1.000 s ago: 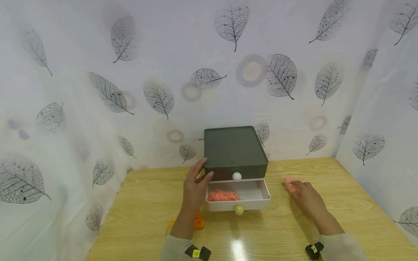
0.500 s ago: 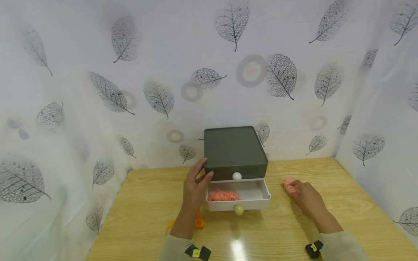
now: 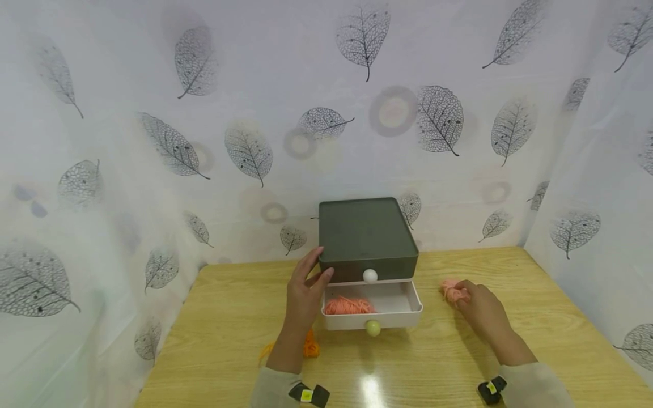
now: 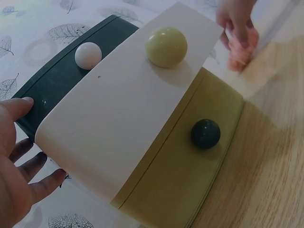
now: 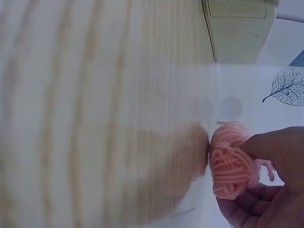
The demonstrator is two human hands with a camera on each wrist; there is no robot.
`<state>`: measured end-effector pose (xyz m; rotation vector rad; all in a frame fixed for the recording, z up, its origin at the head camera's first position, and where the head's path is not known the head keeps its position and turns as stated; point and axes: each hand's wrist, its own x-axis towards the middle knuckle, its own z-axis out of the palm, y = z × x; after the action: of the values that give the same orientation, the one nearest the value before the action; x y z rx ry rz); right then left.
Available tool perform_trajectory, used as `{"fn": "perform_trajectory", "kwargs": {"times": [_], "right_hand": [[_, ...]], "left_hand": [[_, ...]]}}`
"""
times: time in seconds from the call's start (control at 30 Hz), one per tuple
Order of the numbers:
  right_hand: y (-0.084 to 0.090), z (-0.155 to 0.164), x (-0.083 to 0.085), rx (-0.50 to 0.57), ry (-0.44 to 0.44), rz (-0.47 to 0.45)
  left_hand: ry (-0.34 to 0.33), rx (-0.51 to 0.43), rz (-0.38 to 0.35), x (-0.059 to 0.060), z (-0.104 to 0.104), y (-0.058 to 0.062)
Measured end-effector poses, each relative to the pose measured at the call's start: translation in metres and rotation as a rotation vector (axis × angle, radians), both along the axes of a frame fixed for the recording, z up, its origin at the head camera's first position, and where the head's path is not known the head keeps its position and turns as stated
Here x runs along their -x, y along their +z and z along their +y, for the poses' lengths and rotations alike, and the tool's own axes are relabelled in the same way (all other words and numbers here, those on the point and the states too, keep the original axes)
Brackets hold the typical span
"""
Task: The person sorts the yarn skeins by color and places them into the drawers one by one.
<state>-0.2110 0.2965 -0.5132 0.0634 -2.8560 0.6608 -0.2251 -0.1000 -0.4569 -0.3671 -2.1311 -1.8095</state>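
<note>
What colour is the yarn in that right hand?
Pink yarn, held in the right hand; clearest in the right wrist view.

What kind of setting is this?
Probably a staged tabletop booth, not a lived-in room: a wooden table hemmed by leaf-printed white sheeting, with only a small grey-topped drawer box and yarn bundles on it.

No text, label, brand or number can be read anywhere.
</note>
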Motion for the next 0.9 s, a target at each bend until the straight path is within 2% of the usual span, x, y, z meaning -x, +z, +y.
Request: {"fn": "perform_trajectory", "kwargs": {"times": [0.33,0.9], "right_hand": [[0.007,-0.001,-0.004,0.015,-0.014,0.004],[0.024,-0.016,-0.016,0.066,-0.003,0.189]], "left_hand": [[-0.015,-0.001,-0.002,0.002,-0.001,-0.002],[-0.004,-0.014,0.01,0.0,0.001,0.0]]}}
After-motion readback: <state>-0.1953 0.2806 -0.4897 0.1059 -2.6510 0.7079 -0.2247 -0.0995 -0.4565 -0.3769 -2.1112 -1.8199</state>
